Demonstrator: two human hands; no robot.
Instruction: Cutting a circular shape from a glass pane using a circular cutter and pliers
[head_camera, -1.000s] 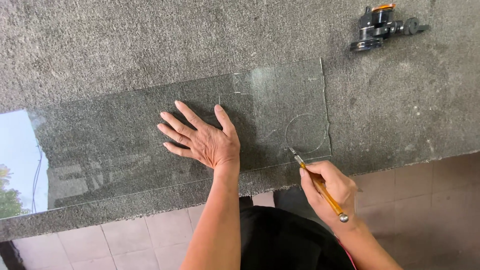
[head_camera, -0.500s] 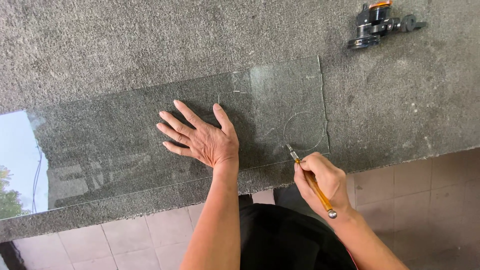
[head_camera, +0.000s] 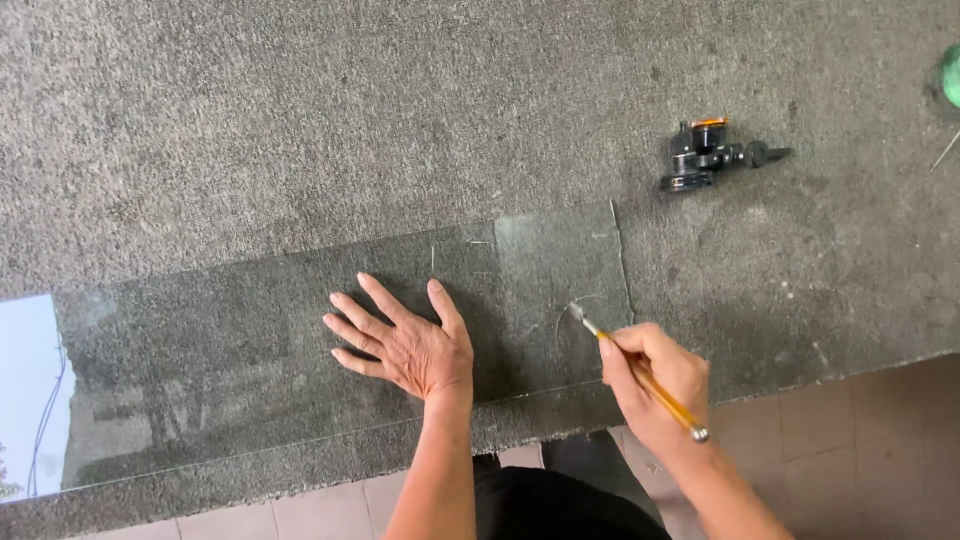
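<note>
A long clear glass sheet lies flat on a grey carpeted table, reaching the table's left part and reflecting sky there. My left hand presses flat on the glass, fingers spread. My right hand grips a yellow-handled glass cutter like a pen. Its metal tip touches the glass near the sheet's right end, beside a faint curved score line.
A small black tool with an orange part lies on the table beyond the glass, at the right. A green object shows at the far right edge. Tiled floor runs below the table's near edge.
The camera view has shifted, so the black tool sits lower in the frame. My right hand has moved the cutter tip left and up along the curved score. The left hand stays pressed down.
</note>
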